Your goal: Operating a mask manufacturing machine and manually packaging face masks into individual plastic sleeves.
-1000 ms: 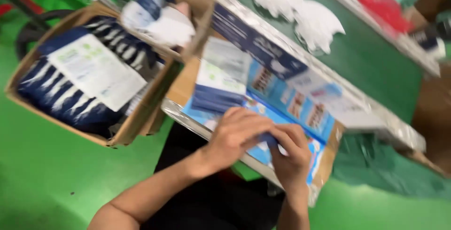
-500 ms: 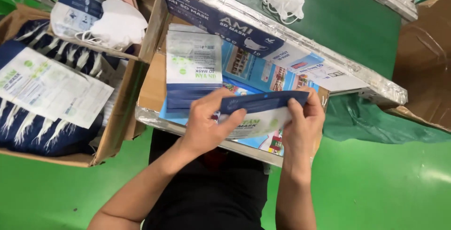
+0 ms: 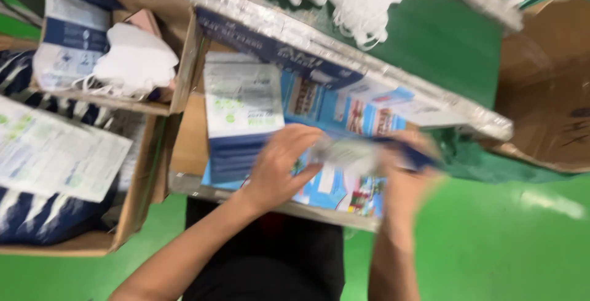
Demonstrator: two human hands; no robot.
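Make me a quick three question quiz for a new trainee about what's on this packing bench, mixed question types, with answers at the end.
1. True or false: both hands, left hand and right hand, grip the same flat blue and white packet.
2. Multiple choice: the folded white face masks beside the left hand's side lie in
A. a brown cardboard box
B. a metal bucket
C. a glass jar
3. Fill in: the floor under the bench is painted ____.

Key:
1. True, though motion blur hides the fingers' exact hold.
2. A
3. green
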